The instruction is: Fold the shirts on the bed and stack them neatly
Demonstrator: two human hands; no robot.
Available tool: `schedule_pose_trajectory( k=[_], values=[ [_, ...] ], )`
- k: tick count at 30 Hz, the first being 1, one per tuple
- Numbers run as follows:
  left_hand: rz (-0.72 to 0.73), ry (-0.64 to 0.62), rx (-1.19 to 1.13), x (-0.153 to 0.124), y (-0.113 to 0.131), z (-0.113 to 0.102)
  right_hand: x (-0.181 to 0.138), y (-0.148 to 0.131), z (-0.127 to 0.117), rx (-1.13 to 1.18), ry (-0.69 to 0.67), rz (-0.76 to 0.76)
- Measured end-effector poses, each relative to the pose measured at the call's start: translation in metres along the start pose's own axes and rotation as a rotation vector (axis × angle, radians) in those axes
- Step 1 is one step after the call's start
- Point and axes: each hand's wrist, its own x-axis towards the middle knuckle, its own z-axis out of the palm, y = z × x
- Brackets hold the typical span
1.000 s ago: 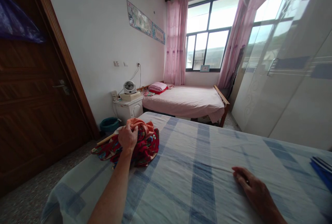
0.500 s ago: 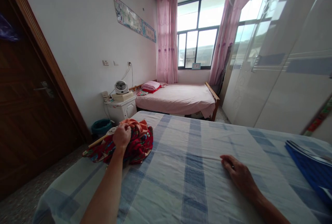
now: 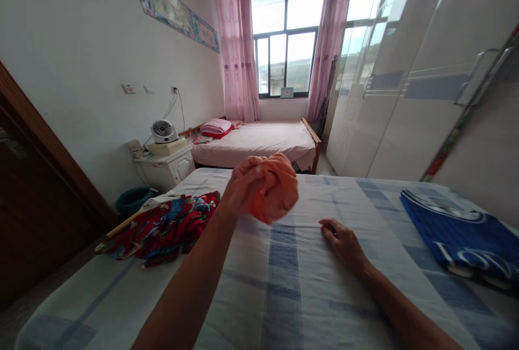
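Observation:
A crumpled orange cloth (image 3: 280, 190) is gripped in my left hand (image 3: 245, 182), raised above the bed and hanging in a loose bundle. Its exact kind cannot be made out. My right hand (image 3: 343, 242) is low over the striped bedsheet (image 3: 284, 279), fingers loosely curled together, with nothing visible in them. To the left of my left forearm, a red patterned garment (image 3: 174, 225) lies rumpled on the bed. On the right side lies a folded blue garment (image 3: 466, 236) with white lettering.
Beyond this bed stands a second bed (image 3: 263, 139) with a pink sheet and folded bedding. A white nightstand (image 3: 174, 169) carries a small fan (image 3: 163, 131). A teal bin (image 3: 133, 198) sits by the left wall. Glossy wardrobe doors (image 3: 385, 123) line the right side.
My left hand has lifted the orange cloth off the red garment and carried it right. The view has turned right, showing more of the blue garment. My right hand keeps its curled pose.

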Motion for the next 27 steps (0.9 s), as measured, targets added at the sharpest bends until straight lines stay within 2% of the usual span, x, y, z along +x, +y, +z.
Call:
schedule_pose_trajectory(
  k=[3, 5, 8, 11, 13, 16, 18, 20, 21, 22, 24, 26, 27],
  values=[
    [-0.177, -0.074, 0.107, -0.012, -0.013, -0.001, 0.0, -0.002, -0.002, 0.086, -0.003, 0.037],
    [-0.297, -0.009, 0.249, -0.021, -0.024, -0.016, 0.0, -0.003, -0.005, 0.154, -0.004, 0.049],
    [-0.436, 0.129, 0.609, -0.034, -0.042, -0.046, -0.001, -0.007, -0.011, 0.194, -0.041, 0.031],
    [-0.526, 0.114, 0.849, -0.047, -0.059, -0.061, -0.001, -0.011, -0.013, 0.191, -0.102, -0.004],
    [-0.517, 0.05, 0.887, -0.055, -0.069, -0.057, -0.004, -0.017, -0.011, 0.232, -0.135, -0.03],
    [-0.389, -0.072, 0.975, -0.066, -0.082, -0.04, -0.011, -0.032, -0.008, 0.353, -0.193, -0.054],
    [-0.342, -0.14, 0.971, -0.072, -0.09, -0.027, -0.018, -0.045, -0.008, 0.469, -0.294, -0.058],
    [-0.384, -0.214, 0.86, -0.077, -0.095, -0.019, -0.023, -0.055, -0.011, 0.573, -0.429, -0.054],
    [-0.425, -0.266, 0.779, -0.079, -0.097, -0.016, -0.023, -0.058, -0.013, 0.603, -0.451, -0.039],
    [-0.469, -0.321, 0.697, -0.082, -0.098, -0.013, -0.022, -0.059, -0.015, 0.607, -0.413, -0.016],
    [-0.544, -0.424, 0.55, -0.086, -0.095, -0.009, -0.016, -0.053, -0.018, 0.533, -0.178, 0.042],
    [-0.54, -0.487, 0.486, -0.089, -0.09, -0.004, -0.009, -0.042, -0.017, 0.388, 0.057, 0.088],
    [-0.502, -0.506, 0.502, -0.091, -0.087, -0.002, -0.006, -0.035, -0.015, 0.317, 0.106, 0.102]
  ],
)
